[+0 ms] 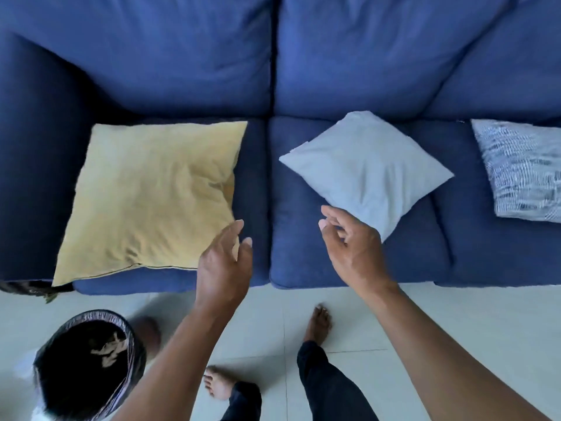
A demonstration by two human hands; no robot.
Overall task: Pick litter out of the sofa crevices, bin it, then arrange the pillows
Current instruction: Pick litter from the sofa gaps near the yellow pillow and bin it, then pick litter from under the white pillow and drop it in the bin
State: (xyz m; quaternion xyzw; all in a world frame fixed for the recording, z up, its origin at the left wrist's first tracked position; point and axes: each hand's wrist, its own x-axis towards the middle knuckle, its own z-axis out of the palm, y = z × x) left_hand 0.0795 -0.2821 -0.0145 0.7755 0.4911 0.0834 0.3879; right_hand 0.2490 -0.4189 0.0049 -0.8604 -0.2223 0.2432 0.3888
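three pillows on blue sofa [273, 71] seat: yellow pillow [151, 199] left, pale grey pillow [367, 171] centre, patterned pillow [525, 174] far right. left hand [224, 268] and right hand [352, 250] spread wide, empty, over the near seat edge. black-lined bin [88, 363] on floor near left, crumpled litter inside.

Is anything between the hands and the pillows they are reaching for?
Nothing visible. The left hand hovers open at the near right corner of the yellow pillow, and the right hand is at the near corner of the pale grey pillow. Only bare blue sofa seat lies around them.
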